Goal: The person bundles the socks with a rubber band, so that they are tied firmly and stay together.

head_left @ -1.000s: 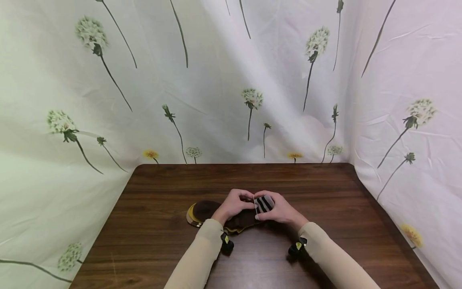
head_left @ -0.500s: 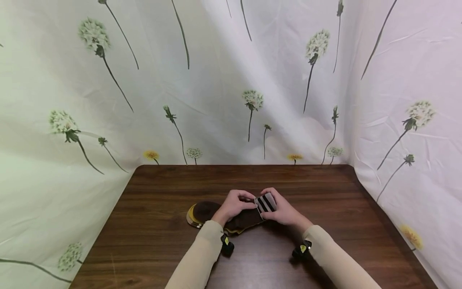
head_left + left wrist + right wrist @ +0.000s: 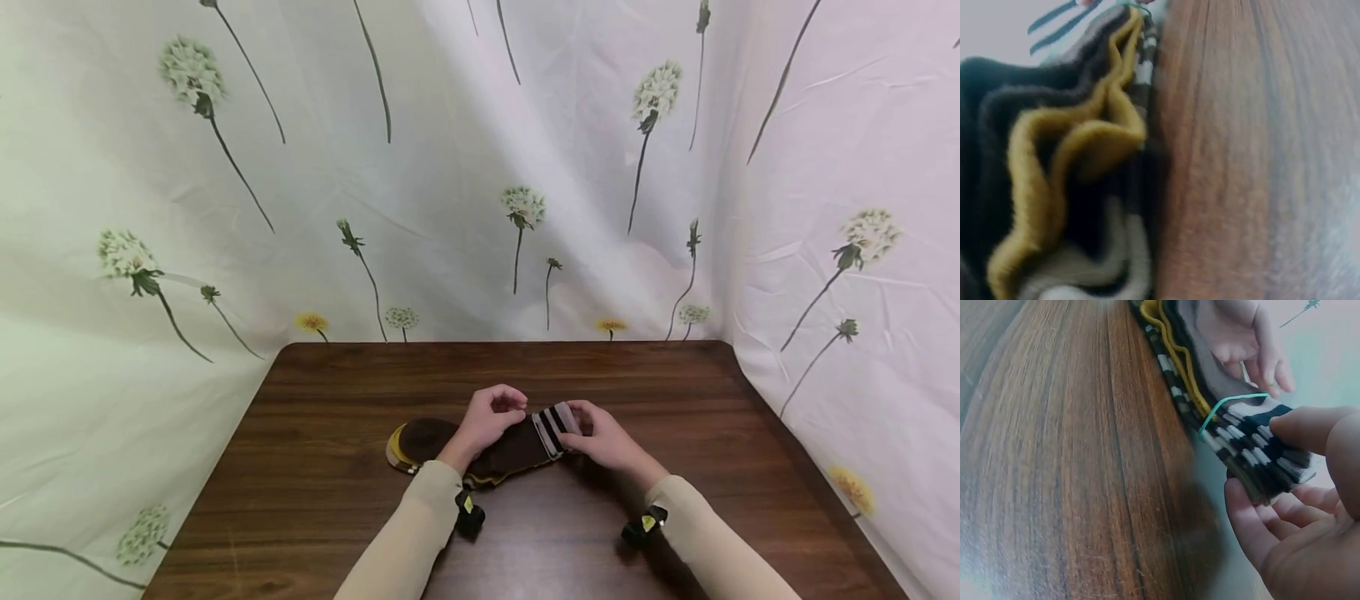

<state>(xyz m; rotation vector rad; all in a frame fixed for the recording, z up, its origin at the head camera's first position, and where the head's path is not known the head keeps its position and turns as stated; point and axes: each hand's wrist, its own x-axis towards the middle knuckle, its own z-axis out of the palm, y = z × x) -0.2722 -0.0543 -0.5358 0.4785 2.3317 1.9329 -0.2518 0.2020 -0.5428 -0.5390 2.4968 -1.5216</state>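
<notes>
A bundle of stacked socks point(image 3: 517, 448) lies on the table, dark brown on top with yellow and patterned layers beneath. Its striped cuffs point(image 3: 553, 427) point to the right. A thin pale green rubber band point(image 3: 1229, 400) goes round the bundle just below the cuff ends in the right wrist view. My right hand point(image 3: 606, 437) pinches the cuff ends, thumb above and fingers below. Over the middle of the socks is my left hand point(image 3: 486, 421), its fingers loosely bent with nothing seen between them. In the left wrist view the wavy yellow sock edges point(image 3: 1079, 131) fill the left side.
The brown wood-grain table point(image 3: 360, 383) runs back to a white dandelion-print cloth point(image 3: 450, 250), which also hangs at both sides. Small dark wrist cameras point(image 3: 470, 515) sit under both sleeves, close above the table.
The band, earlier stretched between both hands, now lies round the socks. My right hand has shifted right to the cuff ends, and my left hand has come away from the cuff edge.
</notes>
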